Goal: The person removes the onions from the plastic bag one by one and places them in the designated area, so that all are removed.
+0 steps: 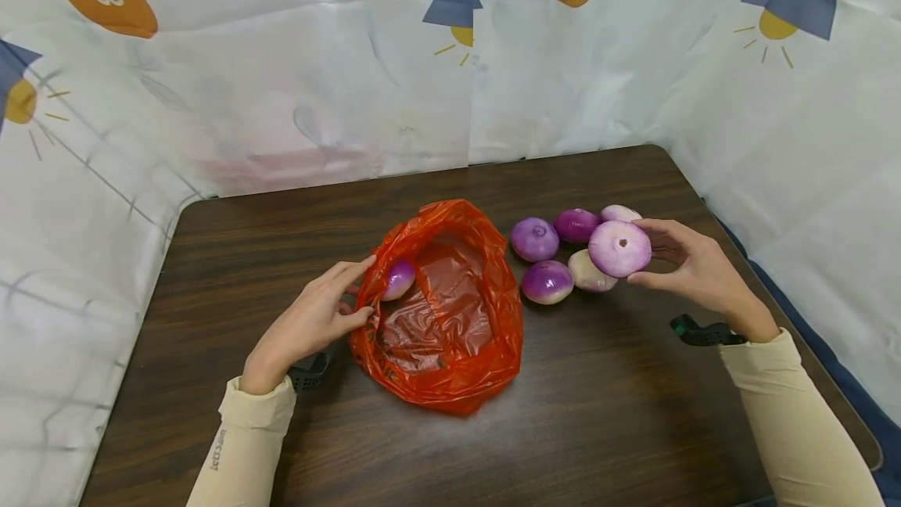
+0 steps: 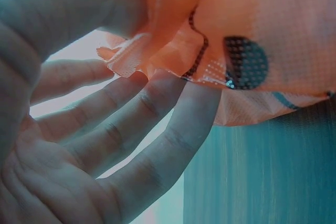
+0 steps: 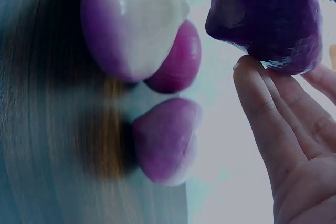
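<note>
A red plastic bag [image 1: 450, 393] sits mouth-up on the table, its rim spread wide. A purple onion [image 1: 399, 279] shows inside it at the left. My left hand [image 1: 314, 323] pinches the bag's left rim between thumb and fingers; the left wrist view shows the fingers [image 2: 152, 98] against the printed plastic. In my right hand [image 1: 693, 268], a purple-and-white onion [image 1: 620, 249] is held between thumb and fingertips, raised above the other onions. From the right wrist view, this held onion [image 3: 268, 22] appears dark, with the fingers beneath it.
Several loose onions lie grouped right of the bag, among them a purple one [image 1: 534, 239] and a paler one [image 1: 590, 272]. The dark wood table [image 1: 605, 413] has white patterned sheets [image 1: 317, 100] hanging behind and at both sides.
</note>
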Motion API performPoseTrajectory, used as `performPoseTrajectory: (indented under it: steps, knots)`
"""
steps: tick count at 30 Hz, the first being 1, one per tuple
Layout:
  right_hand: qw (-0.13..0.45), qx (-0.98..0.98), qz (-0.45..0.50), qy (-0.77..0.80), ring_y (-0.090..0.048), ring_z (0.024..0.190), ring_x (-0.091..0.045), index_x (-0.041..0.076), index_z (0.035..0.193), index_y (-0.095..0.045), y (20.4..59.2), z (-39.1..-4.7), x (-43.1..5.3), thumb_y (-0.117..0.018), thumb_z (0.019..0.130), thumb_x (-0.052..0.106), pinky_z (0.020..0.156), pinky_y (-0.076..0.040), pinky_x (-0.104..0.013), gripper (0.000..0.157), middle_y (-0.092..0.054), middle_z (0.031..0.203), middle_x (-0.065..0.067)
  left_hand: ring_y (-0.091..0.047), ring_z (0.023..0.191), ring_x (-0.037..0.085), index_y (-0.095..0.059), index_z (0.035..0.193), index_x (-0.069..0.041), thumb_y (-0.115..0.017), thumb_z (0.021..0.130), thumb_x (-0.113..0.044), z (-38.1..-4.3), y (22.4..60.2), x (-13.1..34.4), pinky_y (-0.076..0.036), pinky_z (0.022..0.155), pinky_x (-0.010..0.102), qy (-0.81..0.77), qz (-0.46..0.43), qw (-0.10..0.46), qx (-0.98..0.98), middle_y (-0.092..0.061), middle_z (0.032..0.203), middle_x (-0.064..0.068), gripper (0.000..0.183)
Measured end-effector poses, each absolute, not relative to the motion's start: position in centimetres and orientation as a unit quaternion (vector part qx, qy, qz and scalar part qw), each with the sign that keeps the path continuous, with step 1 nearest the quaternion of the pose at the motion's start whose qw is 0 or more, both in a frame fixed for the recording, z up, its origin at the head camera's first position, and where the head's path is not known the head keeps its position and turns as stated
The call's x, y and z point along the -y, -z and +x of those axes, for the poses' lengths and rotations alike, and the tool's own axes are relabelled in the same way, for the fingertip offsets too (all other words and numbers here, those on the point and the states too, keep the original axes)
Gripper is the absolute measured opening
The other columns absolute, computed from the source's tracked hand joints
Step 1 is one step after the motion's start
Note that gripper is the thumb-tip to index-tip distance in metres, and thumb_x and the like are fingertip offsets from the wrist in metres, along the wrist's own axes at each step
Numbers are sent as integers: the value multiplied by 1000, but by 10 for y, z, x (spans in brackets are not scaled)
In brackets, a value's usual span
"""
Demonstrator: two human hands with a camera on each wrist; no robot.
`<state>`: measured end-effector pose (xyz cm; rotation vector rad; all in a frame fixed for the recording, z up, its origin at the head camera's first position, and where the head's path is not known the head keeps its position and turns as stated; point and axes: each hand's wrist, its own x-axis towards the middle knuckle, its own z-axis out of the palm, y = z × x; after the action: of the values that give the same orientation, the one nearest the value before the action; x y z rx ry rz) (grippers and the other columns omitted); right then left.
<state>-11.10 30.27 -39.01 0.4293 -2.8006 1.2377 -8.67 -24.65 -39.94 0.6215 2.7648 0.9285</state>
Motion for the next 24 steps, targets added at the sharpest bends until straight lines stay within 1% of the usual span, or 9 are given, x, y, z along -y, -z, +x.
performPoseTrajectory:
  steps: [7, 11, 18, 21, 23, 24]
  knots:
    - [22, 909, 116, -400, -59, 109, 19, 17, 142, -60, 393, -110, -316, -94, 73, 7, 91, -45, 3, 78, -58, 129, 27, -68, 114, 30, -39, 160, -12, -74, 94, -12, -87, 399, 246, -64, 78, 34, -313, 207, 81, -923, -56, 144, 13, 74]
    - [14, 915, 102, -390, -58, 108, 20, 17, 143, -58, 396, -107, -324, -93, 76, 13, 90, -44, 4, 76, -57, 130, 25, -68, 114, 29, -39, 160, -12, -74, 94, -12, -87, 398, 246, -64, 80, 36, -314, 205, 83, -923, -56, 144, 13, 75]
    - [-2, 924, 68, -377, -55, 106, 24, 18, 145, -56, 401, -102, -335, -91, 80, 22, 88, -43, 5, 74, -54, 129, 26, -68, 114, 30, -38, 161, -13, -75, 94, -14, -87, 399, 246, -64, 81, 38, -312, 203, 86, -924, -58, 141, 13, 76]
    - [-7, 924, 63, -378, -55, 105, 24, 17, 146, -55, 404, -101, -339, -90, 81, 22, 87, -44, 4, 74, -56, 132, 18, -68, 115, 30, -38, 161, -13, -75, 94, -14, -87, 399, 246, -64, 82, 38, -313, 203, 87, -924, -57, 141, 13, 76]
    - [-10, 925, 64, -374, -54, 105, 25, 15, 147, -54, 405, -100, -342, -89, 82, 22, 86, -45, 4, 74, -58, 135, 8, -67, 115, 30, -39, 160, -12, -75, 94, -14, -87, 400, 247, -64, 82, 38, -314, 204, 86, -923, -57, 143, 13, 76]
    - [-12, 926, 62, -372, -54, 105, 25, 15, 147, -54, 406, -100, -344, -89, 82, 23, 85, -45, 4, 74, -58, 136, 5, -67, 115, 30, -38, 160, -12, -75, 94, -14, -87, 400, 247, -64, 82, 38, -313, 204, 87, -923, -57, 142, 13, 76]
